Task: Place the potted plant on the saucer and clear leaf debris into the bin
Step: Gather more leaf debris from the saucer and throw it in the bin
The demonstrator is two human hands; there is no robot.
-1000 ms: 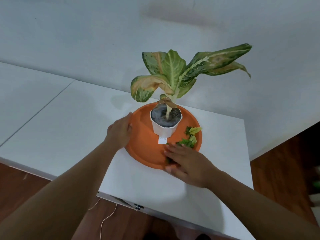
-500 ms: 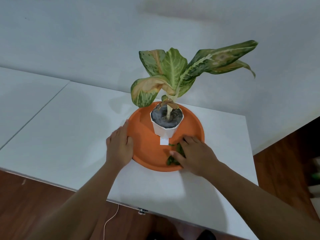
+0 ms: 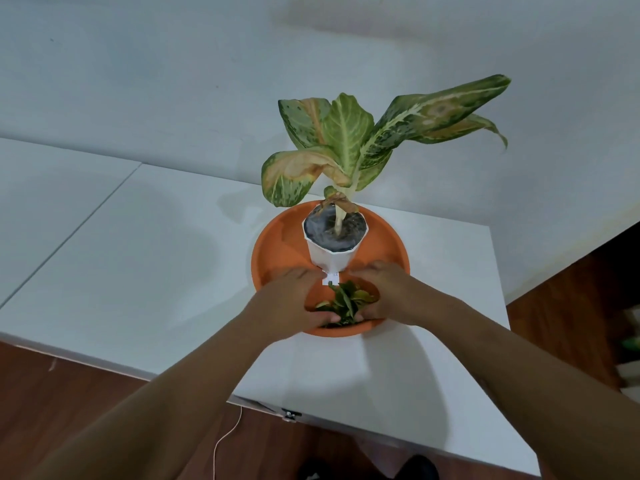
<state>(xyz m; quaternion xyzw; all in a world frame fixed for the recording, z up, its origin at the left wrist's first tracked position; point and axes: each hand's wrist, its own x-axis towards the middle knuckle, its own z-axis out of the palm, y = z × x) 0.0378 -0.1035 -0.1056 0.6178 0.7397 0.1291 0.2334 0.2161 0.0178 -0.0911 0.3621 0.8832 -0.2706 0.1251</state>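
Both grips cupped around a small heap of leaf debris (image 3: 347, 302) at the near edge of the saucer (image 3: 277, 251), just below centre frame: left hand (image 3: 292, 304) curled in from the left, right hand (image 3: 388, 292) from the right, fingers pressed against the pile on either side. Whether lifted or merely gathered, cannot tell. Potted plant (image 3: 334, 244) upright on the orange saucer behind the hands, white pot with dark soil, variegated leaves spread toward upper right of frame. Saucer on the white table (image 3: 156, 258), toward its right side. Wooden floor (image 3: 571, 306) at lower left and right.
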